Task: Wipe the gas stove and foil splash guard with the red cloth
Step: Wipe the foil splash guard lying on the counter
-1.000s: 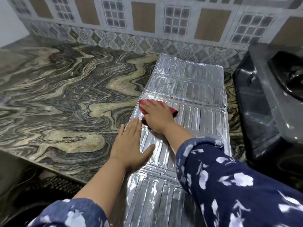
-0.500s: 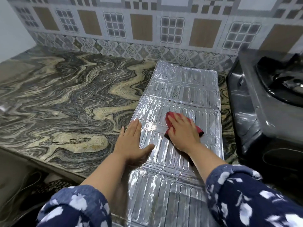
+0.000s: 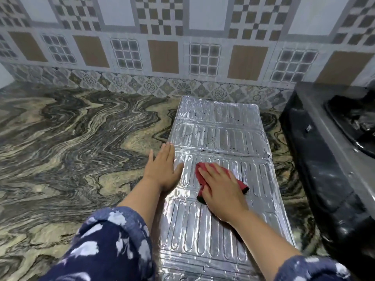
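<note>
The silver foil splash guard (image 3: 219,126) lies flat and unfolded on the marble counter, stretching from the wall toward me. My right hand (image 3: 220,188) presses the red cloth (image 3: 239,179) flat against the guard's middle panel, fingers straight on top of it. At the guard's left edge my left hand (image 3: 162,169) lies flat, palm down, half on the foil and half on the counter. The black gas stove (image 3: 328,159) stands to the right, partly cut off by the frame. Dark specks show on the two far panels.
The swirled marble counter (image 3: 77,142) spreads wide to the left of the guard. A patterned tiled wall (image 3: 162,57) rises behind. The stove's side stands close to the guard's right edge, with a narrow strip of counter between.
My right hand slid the red cloth from the left side of the middle panel toward its centre. The left hand stayed pressed at the guard's left edge. The head camera tilted up.
</note>
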A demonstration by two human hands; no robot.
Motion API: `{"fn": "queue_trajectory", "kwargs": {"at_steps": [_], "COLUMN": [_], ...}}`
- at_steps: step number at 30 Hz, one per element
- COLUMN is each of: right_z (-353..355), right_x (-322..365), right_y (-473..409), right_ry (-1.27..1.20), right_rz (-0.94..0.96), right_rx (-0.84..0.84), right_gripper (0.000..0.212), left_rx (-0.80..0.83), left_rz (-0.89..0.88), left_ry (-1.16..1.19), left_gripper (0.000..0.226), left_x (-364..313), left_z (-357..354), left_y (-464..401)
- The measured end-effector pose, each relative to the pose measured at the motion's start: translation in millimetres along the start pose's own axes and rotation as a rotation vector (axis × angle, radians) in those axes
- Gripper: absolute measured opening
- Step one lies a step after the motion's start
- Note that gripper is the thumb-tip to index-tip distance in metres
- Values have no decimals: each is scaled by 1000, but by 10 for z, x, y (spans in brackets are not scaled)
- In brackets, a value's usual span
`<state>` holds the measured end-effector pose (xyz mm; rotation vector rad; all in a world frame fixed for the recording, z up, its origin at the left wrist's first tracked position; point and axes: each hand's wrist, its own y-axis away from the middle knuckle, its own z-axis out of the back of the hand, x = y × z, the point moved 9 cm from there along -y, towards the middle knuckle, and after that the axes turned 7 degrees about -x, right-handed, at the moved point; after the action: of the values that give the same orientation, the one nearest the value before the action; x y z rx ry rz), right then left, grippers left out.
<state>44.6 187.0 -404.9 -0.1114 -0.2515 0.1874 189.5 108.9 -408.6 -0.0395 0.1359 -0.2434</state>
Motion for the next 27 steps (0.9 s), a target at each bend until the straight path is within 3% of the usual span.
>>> {"fn": "queue_trajectory", "kwargs": {"at_steps": [4,10,15,23,27], "right_z": [-37,-180,-224,-23,36], "right_x": [111,332,109,-753,-903], "right_y": [-385,-1224,-1727,-1435,-1086], "right_ry": [20,34,-5,40,41], "right_rz": [24,110,-24,-287,-314], "right_rx": [15,89,101,50,24], "right_gripper": [75,52,52,56,55], "left_rx": [-57,-76,-104,-90,-60], "left_rz": [-20,-24,-21,-16,-44], "left_ry": [7,24,21,23,4], "left_gripper": [85,88,84,82,83], "left_x": [19,12,38,55,42], "left_z": [-91,-79,-82,-110,-118], "left_y": [-10,-29,-35,-29,-11]}}
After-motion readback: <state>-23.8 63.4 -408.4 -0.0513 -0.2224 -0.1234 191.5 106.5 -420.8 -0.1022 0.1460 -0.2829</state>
